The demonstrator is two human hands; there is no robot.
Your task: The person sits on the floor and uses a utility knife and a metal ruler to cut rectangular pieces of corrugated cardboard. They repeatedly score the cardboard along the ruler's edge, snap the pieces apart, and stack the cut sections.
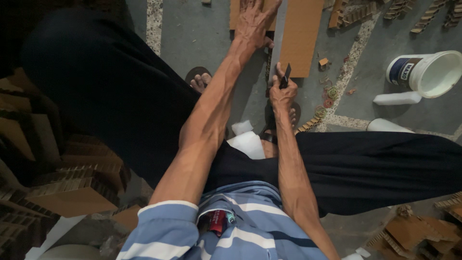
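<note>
Two hands: left hand [252, 24] flat on cardboard sheet [301, 36], right hand [281, 94] fisted around knife [285, 77].

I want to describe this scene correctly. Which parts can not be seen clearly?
- Head view: the cardboard sheet is cut off by the top edge.
- The knife blade tip is hidden behind the right hand.
- The left hand fingers reach the top edge.

- Supporting surface: a grey floor [202, 38] with speckled inlaid strips.
- A flat brown cardboard sheet [301, 33] is laid on it at the top centre.
- A white bucket [426, 72] is tipped on its side at the right.
- Notched cardboard strips [358, 14] are scattered along the top right.
- Rubber bands [329, 94] are strewn beside the sheet.
- Cardboard stacks [72, 188] are piled at the left.
</note>
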